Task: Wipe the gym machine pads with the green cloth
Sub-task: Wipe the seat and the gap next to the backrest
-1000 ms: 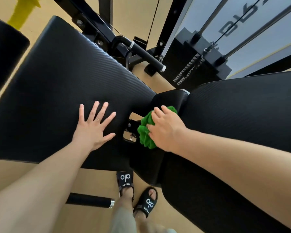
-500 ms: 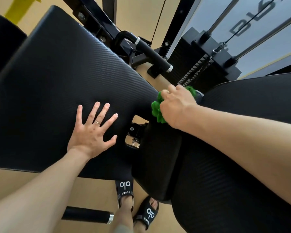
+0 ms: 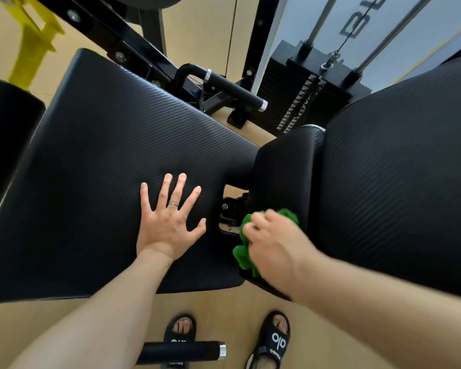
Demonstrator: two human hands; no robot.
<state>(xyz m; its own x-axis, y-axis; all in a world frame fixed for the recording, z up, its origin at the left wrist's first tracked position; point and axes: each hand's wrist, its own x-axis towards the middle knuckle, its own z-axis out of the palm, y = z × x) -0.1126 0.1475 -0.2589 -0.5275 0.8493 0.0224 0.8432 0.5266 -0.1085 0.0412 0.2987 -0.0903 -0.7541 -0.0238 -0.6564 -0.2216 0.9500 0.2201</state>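
A tan gym floor [image 3: 218,310] lies under a black weight machine. The left hand [image 3: 168,222] lies flat on the long ribbed pad [image 3: 112,166], fingers straight and spread wide, arm reaching forward. The right hand [image 3: 274,243], somewhat blurred, has its grip closed round the bunched green cloth [image 3: 244,251], fingers curled over it, pressing it on the near end of the small smooth pad [image 3: 282,177] between the two large ribbed pads.

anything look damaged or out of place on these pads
Nothing stands out. The left pad, middle pad and right pad show no tears or spills. The left hand lies flat; the right hand holds the cloth on the middle pad.
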